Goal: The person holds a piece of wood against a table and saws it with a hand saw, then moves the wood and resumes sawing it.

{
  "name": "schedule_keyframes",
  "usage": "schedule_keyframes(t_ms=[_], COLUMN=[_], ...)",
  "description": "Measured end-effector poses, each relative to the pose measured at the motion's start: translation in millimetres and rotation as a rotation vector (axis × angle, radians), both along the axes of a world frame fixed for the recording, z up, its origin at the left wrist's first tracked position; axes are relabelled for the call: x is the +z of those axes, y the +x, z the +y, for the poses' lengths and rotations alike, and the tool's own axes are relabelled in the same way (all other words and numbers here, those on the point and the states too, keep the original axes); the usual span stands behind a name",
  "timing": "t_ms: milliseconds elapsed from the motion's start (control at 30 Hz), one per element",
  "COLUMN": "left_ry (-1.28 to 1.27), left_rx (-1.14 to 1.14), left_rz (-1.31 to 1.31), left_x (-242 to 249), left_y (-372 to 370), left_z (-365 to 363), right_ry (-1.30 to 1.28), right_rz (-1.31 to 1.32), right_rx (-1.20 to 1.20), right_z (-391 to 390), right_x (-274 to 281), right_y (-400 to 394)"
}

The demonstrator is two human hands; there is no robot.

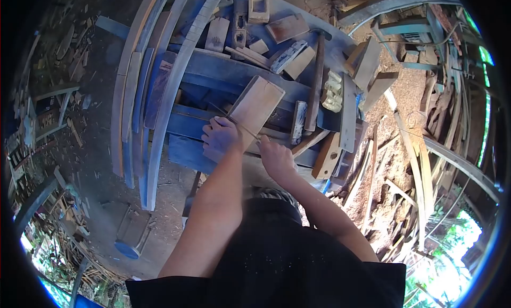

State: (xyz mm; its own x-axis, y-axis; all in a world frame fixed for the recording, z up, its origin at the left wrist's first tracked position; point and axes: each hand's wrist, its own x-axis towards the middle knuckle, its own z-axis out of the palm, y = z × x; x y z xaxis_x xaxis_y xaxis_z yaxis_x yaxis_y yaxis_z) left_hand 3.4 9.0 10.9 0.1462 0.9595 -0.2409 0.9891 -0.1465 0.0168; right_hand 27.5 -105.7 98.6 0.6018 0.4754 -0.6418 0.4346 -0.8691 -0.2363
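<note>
Wooden block: lying aslant across the planked surface, its near end between the two hands. Right hand: fingers closed round one end of a thin tool, which crosses the block's near part and reaches past its left edge. Left hand: fingers curled over that edge, apparently gripping the block; whether they pinch the tool too, cannot tell.

Risks, as judged: left fingers sit very close to the tool's line, so a slip or skip could catch the knuckles. No clamp seen; if the left grip eases, the block could swivel under a sideways push. Uneven planks beneath might let it rock, sending the stroke crooked. Hammer and small block lie to the right; a wide elbow or swing could knock them.
</note>
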Motion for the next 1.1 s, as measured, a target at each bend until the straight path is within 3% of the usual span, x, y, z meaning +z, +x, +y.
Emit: schedule_keyframes(t_ms=[167,400,500,667,933,1100], left_ry=[-0.046,-0.12,-0.068,-0.078,-0.065,-0.126], left_rx=[-0.003,-0.044,-0.056,-0.052,-0.053,-0.036], left_rz=[-0.008,0.047,0.039,0.05,0.037,0.086], left_x=[15.9,23.1,20.4,12.8,18.6,19.1], left_y=[2.4,2.9,2.2,-0.2,3.7,3.8], left_z=[-2.0,0.2,-4.3,-2.5,-4.7,-3.2], right_ry=[0.064,0.054,0.015,0.168,0.119,0.161], right_rz=[-0.032,0.007,-0.014,-0.052,-0.065,-0.046], right_rx=[0.028,-0.067,0.119,-0.057,0.006,-0.073], right_z=[35.2,6.8,30.9,2.5,23.2,-8.4], right_x=[-39.8,-16.4,-36.8,-25.1,-45.4,-14.5], right_y=[5.2,-0.3,6.8,-5.8,2.0,-6.2])
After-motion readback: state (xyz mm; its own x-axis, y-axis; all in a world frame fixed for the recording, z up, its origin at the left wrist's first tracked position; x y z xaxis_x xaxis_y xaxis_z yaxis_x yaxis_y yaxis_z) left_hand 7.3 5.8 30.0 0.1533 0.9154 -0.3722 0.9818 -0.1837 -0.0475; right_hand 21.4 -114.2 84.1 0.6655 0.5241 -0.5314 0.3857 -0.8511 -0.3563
